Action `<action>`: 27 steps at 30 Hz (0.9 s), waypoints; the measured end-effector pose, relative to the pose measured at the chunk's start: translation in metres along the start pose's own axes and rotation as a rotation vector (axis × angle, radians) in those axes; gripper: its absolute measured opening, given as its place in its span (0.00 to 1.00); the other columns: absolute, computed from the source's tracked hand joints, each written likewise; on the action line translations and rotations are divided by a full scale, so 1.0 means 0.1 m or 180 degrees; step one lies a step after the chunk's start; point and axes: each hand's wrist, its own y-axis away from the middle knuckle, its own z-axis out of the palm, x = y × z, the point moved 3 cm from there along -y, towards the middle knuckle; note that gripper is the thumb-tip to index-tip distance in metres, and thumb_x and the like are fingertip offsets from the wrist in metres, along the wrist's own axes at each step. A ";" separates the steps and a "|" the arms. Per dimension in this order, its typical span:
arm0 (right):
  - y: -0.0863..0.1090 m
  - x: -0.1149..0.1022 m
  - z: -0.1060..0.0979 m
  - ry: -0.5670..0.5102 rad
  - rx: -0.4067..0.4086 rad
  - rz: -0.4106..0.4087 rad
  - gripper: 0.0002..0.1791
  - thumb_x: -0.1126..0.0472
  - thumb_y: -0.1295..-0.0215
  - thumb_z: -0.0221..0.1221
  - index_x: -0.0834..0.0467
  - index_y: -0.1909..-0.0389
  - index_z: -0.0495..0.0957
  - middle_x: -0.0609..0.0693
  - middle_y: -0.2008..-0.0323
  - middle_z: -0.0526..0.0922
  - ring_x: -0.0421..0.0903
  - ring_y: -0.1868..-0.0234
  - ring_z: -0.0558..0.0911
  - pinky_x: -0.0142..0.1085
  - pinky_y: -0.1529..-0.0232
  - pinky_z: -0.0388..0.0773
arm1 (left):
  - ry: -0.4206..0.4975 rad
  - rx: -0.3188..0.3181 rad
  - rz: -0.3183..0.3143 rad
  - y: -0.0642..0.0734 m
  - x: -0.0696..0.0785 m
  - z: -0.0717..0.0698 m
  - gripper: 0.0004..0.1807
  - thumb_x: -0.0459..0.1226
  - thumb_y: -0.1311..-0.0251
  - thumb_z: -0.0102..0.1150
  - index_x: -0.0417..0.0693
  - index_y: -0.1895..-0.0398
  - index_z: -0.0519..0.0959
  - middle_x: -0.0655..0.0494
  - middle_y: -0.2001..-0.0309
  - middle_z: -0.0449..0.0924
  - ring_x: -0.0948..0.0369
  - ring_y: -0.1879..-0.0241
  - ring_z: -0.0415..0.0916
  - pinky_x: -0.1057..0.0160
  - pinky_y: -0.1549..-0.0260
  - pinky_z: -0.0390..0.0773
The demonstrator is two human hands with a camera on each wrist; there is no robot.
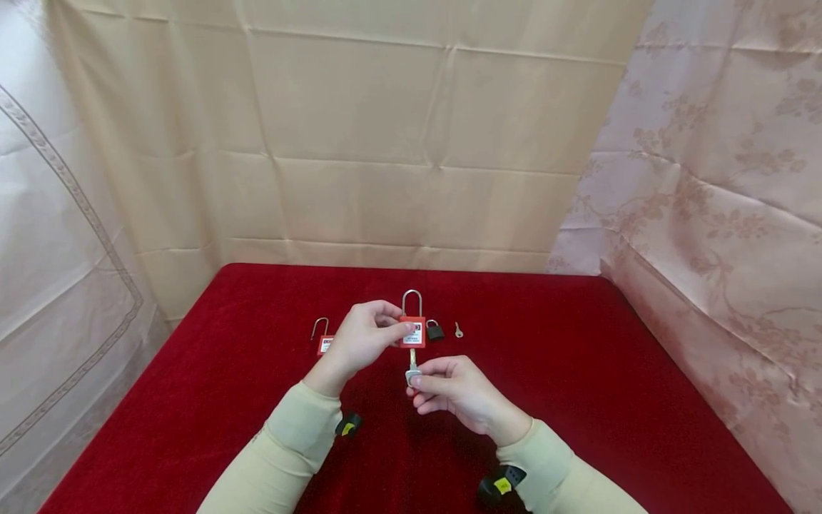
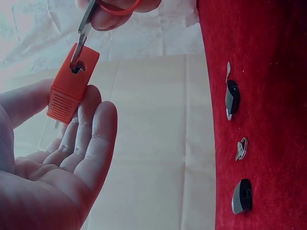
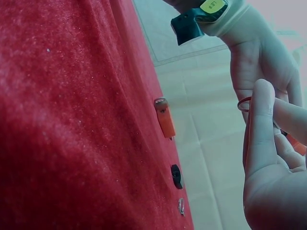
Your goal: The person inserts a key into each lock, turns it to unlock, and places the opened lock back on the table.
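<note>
My left hand [image 1: 367, 335] holds a red padlock [image 1: 412, 343] by its sides, between thumb and fingers, with the steel shackle pointing up. A white label on its front is partly covered by the thumb. Below it my right hand [image 1: 459, 392] pinches a silver key [image 1: 413, 360] by its head, blade pointing up. In the left wrist view the key blade [image 2: 82, 45] meets the keyhole in the padlock's orange-looking base [image 2: 72, 91]; how deep it sits I cannot tell. A red ring [image 2: 120, 9] hangs at the key's head.
Left of the hands, a second red padlock [image 1: 325, 343] lies on the red cloth [image 1: 578, 371], its shackle raised. A black padlock [image 1: 434, 330] and a small key [image 1: 459, 330] lie to the right. The left wrist view shows another dark padlock [image 2: 242, 196] and ringed keys [image 2: 242, 149].
</note>
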 end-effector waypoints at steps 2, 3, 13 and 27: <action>0.00 0.00 -0.01 0.0004 0.0009 0.0003 0.04 0.69 0.31 0.62 0.61 0.59 0.84 0.56 0.64 0.87 0.41 0.70 0.86 0.38 0.62 0.86 | 0.0006 -0.0016 -0.0023 0.00 -0.01 0.00 0.11 0.34 0.38 0.69 0.37 0.55 0.82 0.51 0.66 0.87 0.57 0.70 0.84 0.51 0.62 0.84; 0.00 0.00 -0.01 0.0009 0.0010 0.0003 0.04 0.69 0.31 0.62 0.61 0.59 0.84 0.56 0.64 0.87 0.41 0.70 0.86 0.38 0.62 0.86 | -0.0002 -0.0023 -0.0034 -0.01 -0.01 0.00 0.11 0.34 0.38 0.69 0.37 0.55 0.82 0.51 0.66 0.87 0.56 0.70 0.85 0.53 0.62 0.83; -0.01 0.02 -0.03 -0.0004 0.0045 -0.0002 0.05 0.70 0.31 0.61 0.61 0.58 0.84 0.56 0.65 0.87 0.42 0.71 0.86 0.38 0.63 0.86 | -0.0042 -0.0056 -0.0069 0.00 -0.02 0.02 0.12 0.36 0.38 0.69 0.38 0.55 0.82 0.52 0.66 0.87 0.56 0.69 0.85 0.59 0.65 0.82; 0.00 0.01 -0.04 0.0040 0.0071 0.0036 0.05 0.68 0.30 0.62 0.62 0.57 0.84 0.57 0.63 0.87 0.43 0.67 0.87 0.39 0.60 0.86 | 0.0091 -0.0099 -0.0086 0.00 -0.05 0.05 0.11 0.34 0.38 0.69 0.37 0.56 0.82 0.51 0.68 0.86 0.52 0.68 0.86 0.58 0.66 0.82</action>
